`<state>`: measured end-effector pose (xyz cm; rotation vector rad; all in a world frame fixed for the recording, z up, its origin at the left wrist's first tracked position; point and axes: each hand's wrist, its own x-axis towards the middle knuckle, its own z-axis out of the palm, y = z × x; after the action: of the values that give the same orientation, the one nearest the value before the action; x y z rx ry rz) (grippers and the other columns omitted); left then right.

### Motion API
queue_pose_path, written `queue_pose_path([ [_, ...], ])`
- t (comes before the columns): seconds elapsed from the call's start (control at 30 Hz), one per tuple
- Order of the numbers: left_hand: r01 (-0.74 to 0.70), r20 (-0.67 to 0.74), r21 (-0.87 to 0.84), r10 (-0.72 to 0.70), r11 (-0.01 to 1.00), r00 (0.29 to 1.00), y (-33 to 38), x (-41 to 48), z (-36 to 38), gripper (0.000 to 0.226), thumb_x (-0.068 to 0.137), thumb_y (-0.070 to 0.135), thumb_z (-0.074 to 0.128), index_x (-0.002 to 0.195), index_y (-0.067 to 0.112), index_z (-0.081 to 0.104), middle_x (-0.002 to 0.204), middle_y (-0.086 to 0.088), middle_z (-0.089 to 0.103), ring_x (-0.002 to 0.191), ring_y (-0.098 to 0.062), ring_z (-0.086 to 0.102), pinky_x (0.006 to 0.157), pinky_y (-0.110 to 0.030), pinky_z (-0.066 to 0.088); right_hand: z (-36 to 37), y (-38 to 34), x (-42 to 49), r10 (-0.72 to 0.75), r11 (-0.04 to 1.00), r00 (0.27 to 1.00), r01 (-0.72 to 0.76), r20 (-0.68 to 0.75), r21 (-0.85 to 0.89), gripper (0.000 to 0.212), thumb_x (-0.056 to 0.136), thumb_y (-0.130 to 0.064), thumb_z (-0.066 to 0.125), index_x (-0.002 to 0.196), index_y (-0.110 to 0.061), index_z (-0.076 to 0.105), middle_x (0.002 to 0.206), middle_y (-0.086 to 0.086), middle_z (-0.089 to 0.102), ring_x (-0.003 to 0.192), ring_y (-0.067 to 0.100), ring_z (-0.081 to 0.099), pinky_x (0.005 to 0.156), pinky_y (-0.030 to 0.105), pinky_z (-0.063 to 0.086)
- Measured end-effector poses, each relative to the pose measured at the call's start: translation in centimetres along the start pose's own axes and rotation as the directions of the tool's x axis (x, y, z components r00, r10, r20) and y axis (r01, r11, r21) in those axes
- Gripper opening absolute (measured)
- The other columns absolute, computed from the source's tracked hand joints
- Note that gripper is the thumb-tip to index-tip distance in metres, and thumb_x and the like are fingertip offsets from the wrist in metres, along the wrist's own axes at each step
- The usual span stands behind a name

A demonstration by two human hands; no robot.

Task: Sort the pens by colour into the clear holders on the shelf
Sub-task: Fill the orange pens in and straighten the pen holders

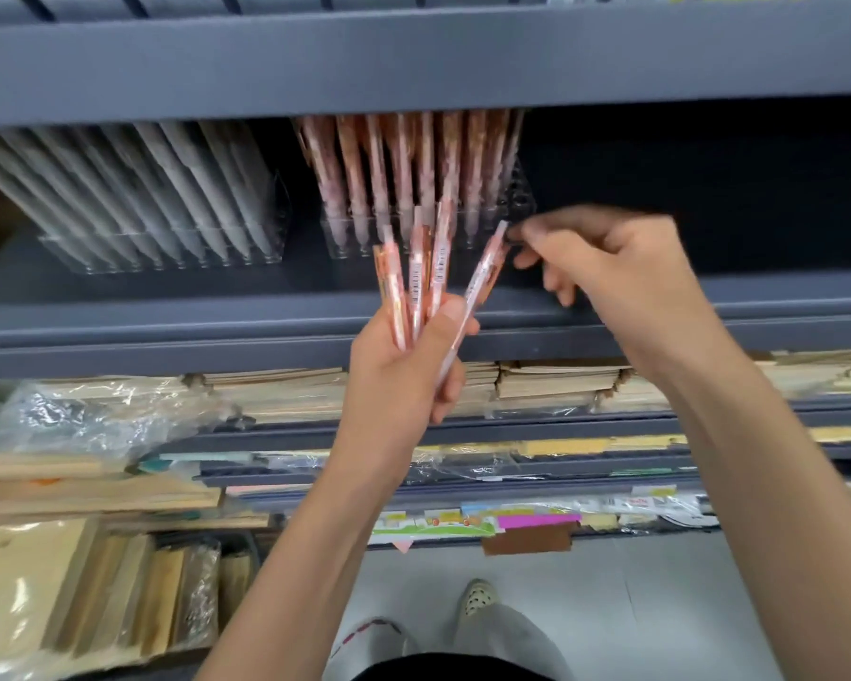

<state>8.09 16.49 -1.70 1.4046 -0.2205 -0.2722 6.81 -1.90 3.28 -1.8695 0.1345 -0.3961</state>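
Here, left hand [404, 371]: grips orange pens [417, 275], fanned upward.
right hand [610, 272]: pinches top of rightmost pen [485, 272], leaning right.

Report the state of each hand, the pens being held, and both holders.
Left hand: grips a fanned bunch of orange pens.
Right hand: appears to pinch the top of the rightmost pen.
Orange holder: partly filled, empty holes at its right end.
White holder: filled with leaning pale pens.
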Motion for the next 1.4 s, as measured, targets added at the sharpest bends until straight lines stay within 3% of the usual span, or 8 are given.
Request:
queue_pose_path([
  [0.3,-0.115,0.009,-0.031,0.115,0.993,0.993,-0.1,0.4,2.6,0.014,0.096,0.034,0.062,0.092,0.028,0.073,0.085,-0.006,0.075,0.047,-0.017,0.058,0.038,-0.025,0.041,-1.6,0.9,-0.5,0.087,0.985,0.974,-0.115,0.207,0.129,0.005,0.089,-0.017,0.069,0.090,-0.015,0.073,0.082,0.006,0.071,0.069,0.016,0.060,0.062,0.029,0.050],
  [0.5,-0.074,-0.077,-0.087,0.068,0.993,0.995,-0.1,0.8,2.5,0.024,0.098,0.039,0.052,0.103,0.025,0.071,0.071,0.001,0.065,0.037,-0.010,0.035,0.035,-0.017,0.028,-3.0,0.3,3.3,-0.052,0.892,0.970,0.152,-0.237,0.425,0.007,0.100,-0.003,0.045,0.097,-0.008,0.047,0.084,0.024,0.064,0.063,0.026,0.068,0.061,0.035,0.055],
  [0.73,-0.032,-0.081,-0.078,0.025,0.996,0.996,-0.2,0.4,2.1,0.024,0.101,0.033,0.049,0.107,0.023,0.070,0.068,0.001,0.059,0.039,-0.006,0.030,0.036,-0.015,0.025,-2.1,0.8,6.6,-0.170,0.947,0.906,0.258,-0.387,0.190,0.026,0.091,0.008,0.035,0.091,-0.014,0.047,0.077,0.003,0.059,0.072,0.032,0.065,0.075,0.046,0.054],
  [0.9,-0.073,-0.081,-0.034,0.070,0.997,0.994,0.1,0.2,2.1,0.018,0.105,0.028,0.047,0.111,0.022,0.064,0.069,0.000,0.061,0.040,-0.008,0.029,0.037,-0.015,0.025,-2.0,0.4,8.3,-0.278,0.826,0.949,0.156,-0.150,-0.542,0.032,0.094,-0.028,0.046,0.100,-0.009,0.071,0.099,0.014,0.071,0.100,0.032,0.065,0.096,0.047,0.045],
  [1.0,-0.102,-0.085,-0.003,0.102,0.995,0.991,0.2,0.0,1.8,0.014,0.106,0.027,0.046,0.113,0.019,0.055,0.070,0.000,0.065,0.041,-0.010,0.026,0.037,-0.016,0.024,-1.3,-0.1,9.7,-0.243,0.838,0.965,0.158,-0.097,-0.523,0.041,0.097,-0.035,0.048,0.126,-0.009,0.061,0.128,0.011,0.063,0.122,0.031,0.057,0.109,0.042,0.037],
  [1.13,-0.114,-0.101,0.023,0.116,0.993,0.988,0.2,-0.1,1.4,0.017,0.106,0.028,0.045,0.112,0.013,0.050,0.072,-0.003,0.068,0.041,-0.011,0.026,0.037,-0.017,0.024,-1.0,-0.5,10.3,-0.248,0.834,0.962,0.149,-0.119,-0.532,0.046,0.097,-0.042,0.050,0.127,-0.009,0.060,0.127,0.010,0.064,0.124,0.026,0.055,0.111,0.034,0.033],
  [1.27,-0.127,-0.109,0.066,0.134,0.990,0.985,0.2,-0.1,1.4,0.021,0.106,0.026,0.047,0.098,0.008,0.054,0.065,0.003,0.062,0.041,-0.011,0.027,0.037,-0.018,0.026,-0.7,-1.1,10.0,-0.352,0.695,0.931,0.193,-0.094,-0.692,0.052,0.099,-0.044,0.046,0.141,-0.014,0.047,0.144,0.006,0.051,0.138,0.023,0.040,0.118,0.029,0.018],
  [1.4,-0.128,-0.135,0.095,0.140,0.987,0.981,0.2,0.0,1.4,0.032,0.105,0.031,0.048,0.088,0.006,0.056,0.054,0.002,0.047,0.039,-0.013,0.027,0.038,-0.020,0.025,-0.4,-1.4,10.2,-0.222,0.811,0.972,0.140,-0.077,-0.567,0.045,0.096,-0.043,0.051,0.130,-0.013,0.058,0.129,0.007,0.063,0.124,0.024,0.056,0.109,0.034,0.036],
])
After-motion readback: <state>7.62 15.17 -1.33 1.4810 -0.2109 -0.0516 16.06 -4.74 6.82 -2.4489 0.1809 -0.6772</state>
